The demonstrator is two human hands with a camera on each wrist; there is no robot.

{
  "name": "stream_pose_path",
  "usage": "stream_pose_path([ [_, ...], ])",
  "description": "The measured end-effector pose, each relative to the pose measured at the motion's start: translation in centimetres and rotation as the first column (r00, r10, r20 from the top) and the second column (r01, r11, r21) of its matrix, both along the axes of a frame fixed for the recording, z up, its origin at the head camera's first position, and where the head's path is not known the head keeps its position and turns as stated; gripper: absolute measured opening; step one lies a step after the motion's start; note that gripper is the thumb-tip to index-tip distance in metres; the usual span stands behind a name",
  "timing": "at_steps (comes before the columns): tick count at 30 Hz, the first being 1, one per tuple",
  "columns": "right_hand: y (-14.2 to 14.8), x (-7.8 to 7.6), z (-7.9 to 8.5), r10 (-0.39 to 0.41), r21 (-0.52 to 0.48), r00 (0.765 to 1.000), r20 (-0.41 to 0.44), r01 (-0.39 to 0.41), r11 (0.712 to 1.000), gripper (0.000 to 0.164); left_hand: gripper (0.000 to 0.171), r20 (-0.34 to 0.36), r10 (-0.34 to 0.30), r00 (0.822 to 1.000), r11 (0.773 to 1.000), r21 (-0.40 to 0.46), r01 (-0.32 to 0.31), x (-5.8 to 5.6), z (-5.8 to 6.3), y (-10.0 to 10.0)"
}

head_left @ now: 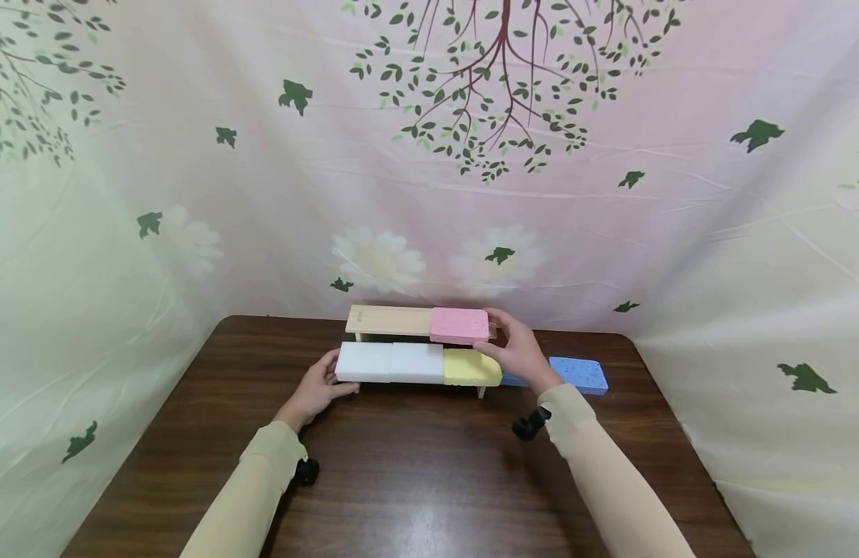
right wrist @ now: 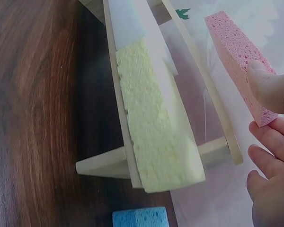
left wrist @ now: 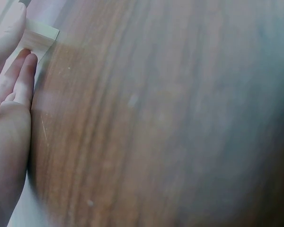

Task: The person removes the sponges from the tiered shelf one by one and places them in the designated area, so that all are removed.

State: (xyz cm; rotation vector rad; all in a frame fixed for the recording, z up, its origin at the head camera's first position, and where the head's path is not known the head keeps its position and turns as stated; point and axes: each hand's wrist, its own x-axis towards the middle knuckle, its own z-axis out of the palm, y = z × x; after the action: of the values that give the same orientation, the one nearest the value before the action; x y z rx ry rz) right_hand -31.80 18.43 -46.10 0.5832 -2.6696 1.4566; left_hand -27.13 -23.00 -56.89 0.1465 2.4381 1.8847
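On the front tier of a wooden rack [head_left: 390, 319], two white sponges [head_left: 362, 362] and a yellow sponge [head_left: 471, 367] lie end to end. My right hand [head_left: 516, 349] pinches a pink sponge [head_left: 458, 325] between thumb and fingers. It is at the right part of the rear tier; in the right wrist view this pink sponge [right wrist: 239, 61] stands beside the rear slat. My left hand [head_left: 316, 391] is at the rack's left end, its fingers beside the white sponge and its thumb near the front leg. In the left wrist view its fingers [left wrist: 26, 78] look nearly straight beside pale wood.
Blue sponge [head_left: 578, 375] lies on the dark wooden table [head_left: 415, 465] right of the rack, partly behind my right forearm. A printed cloth [head_left: 429, 194] hangs behind the table and along its sides. Small black devices [head_left: 530, 425] are strapped at both wrists.
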Motion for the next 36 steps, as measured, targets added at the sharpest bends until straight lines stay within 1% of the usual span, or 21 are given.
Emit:
stream_pose_path([
  [7,1.2,0.4,-0.5,-0.007,0.015,0.999,-0.041,0.008,1.000,0.072,0.088,-0.004,-0.008,1.000,1.000,0.010,0.008,0.1,0.0,0.0],
  [16,2.8,1.4,-0.6,-0.047,0.013,0.999,0.000,0.047,0.999,0.074,0.088,0.002,-0.008,1.000,1.000,-0.001,0.008,-0.3,-0.3,-0.1],
  [20,3.7,2.0,-0.8,-0.064,0.013,0.998,0.004,0.064,0.998,0.075,0.089,-0.003,-0.011,1.000,1.000,0.002,0.011,-0.3,-0.4,-0.1],
  [26,5.1,2.7,-1.1,-0.060,-0.024,0.998,-0.013,0.060,0.998,0.073,0.089,-0.017,-0.014,1.000,1.000,0.012,0.014,-0.4,-0.4,-0.2],
  [30,5.8,3.1,-1.3,-0.047,-0.041,0.999,-0.022,0.046,0.998,0.072,0.089,-0.012,-0.013,1.000,1.000,0.008,0.013,-0.3,-0.3,-0.2],
  [34,6.2,3.5,-1.3,-0.045,-0.035,0.999,-0.018,0.045,0.998,0.072,0.089,-0.009,-0.013,1.000,1.000,0.007,0.013,-0.2,-0.3,-0.3],
  [36,6.5,3.7,-1.3,-0.044,-0.029,0.999,-0.028,0.043,0.999,0.072,0.089,-0.007,-0.012,1.000,1.000,0.010,0.012,-0.1,-0.3,-0.2],
])
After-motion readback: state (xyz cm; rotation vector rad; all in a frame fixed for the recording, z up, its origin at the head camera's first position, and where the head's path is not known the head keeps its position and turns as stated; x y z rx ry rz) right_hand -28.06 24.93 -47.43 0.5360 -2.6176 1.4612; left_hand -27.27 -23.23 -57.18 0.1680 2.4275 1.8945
